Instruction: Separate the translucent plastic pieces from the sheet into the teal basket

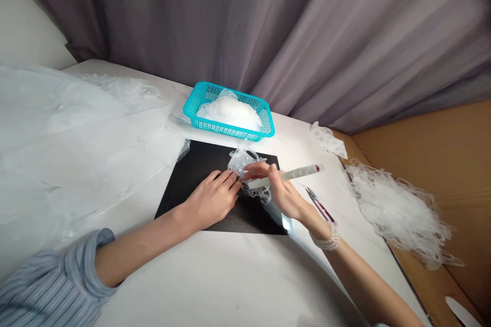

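My left hand lies palm down on a black mat, fingers stretched forward. Its fingertips touch a piece of white dotted lace with loose thread-like edges. Over the right part of that lace, my right hand is closed on a long, slim, pale stick-like tool with a dark red end. The tool slants between thumb and fingers, its wide pale end near my left fingertips. What exact kind of tool it is cannot be made out. My fingers partly hide the lace.
A turquoise basket holding white lace pieces stands behind the mat. Thread snips lie at the right. A lace scrap and tangled white trimmings by a cardboard box are further right. Sheer white fabric covers the left.
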A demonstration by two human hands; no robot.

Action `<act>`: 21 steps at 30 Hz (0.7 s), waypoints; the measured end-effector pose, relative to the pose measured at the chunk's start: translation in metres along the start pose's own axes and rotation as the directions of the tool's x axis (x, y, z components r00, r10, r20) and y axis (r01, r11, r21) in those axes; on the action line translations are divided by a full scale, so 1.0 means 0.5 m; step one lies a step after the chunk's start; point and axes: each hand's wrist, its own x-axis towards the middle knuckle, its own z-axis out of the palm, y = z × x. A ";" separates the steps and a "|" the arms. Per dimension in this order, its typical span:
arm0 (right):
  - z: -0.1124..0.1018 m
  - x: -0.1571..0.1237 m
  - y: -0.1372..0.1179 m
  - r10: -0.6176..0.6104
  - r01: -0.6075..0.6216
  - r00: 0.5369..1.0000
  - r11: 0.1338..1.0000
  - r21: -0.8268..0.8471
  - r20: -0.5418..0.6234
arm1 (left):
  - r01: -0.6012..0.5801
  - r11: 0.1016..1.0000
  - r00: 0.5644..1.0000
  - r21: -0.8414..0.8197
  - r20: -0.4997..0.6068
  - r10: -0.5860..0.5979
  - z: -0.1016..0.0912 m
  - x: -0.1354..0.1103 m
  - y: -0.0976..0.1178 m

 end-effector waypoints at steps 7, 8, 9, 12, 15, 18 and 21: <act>-0.036 -0.097 0.022 0.176 -0.164 0.983 0.966 -0.202 0.045 | -0.023 0.979 0.999 0.202 0.049 0.014 -0.024 -0.029 0.012; -0.040 -0.108 0.024 0.215 -0.207 0.976 0.963 -0.175 0.024 | -0.046 0.973 0.998 0.224 0.061 0.033 -0.029 -0.035 0.013; -0.043 -0.116 0.024 0.245 -0.243 0.969 0.959 -0.146 -0.005 | -0.068 0.970 0.996 0.231 0.070 0.053 -0.034 -0.040 0.014; -0.047 -0.113 0.017 0.239 -0.254 0.958 0.964 -0.082 -0.157 | -0.097 0.971 0.994 0.219 0.077 0.082 -0.041 -0.053 0.016; -0.037 -0.075 0.004 0.159 -0.175 0.949 0.984 -0.033 -0.272 | -0.078 0.976 0.995 0.204 0.075 0.064 -0.040 -0.058 0.019; -0.014 -0.025 0.000 0.036 -0.038 0.978 0.999 -0.002 -0.205 | -0.028 0.972 0.998 0.234 0.065 0.013 -0.036 -0.058 0.023; 0.012 0.013 0.013 -0.021 0.018 0.994 0.999 -0.030 -0.106 | -0.005 0.961 0.997 0.277 0.077 -0.017 -0.035 -0.060 0.027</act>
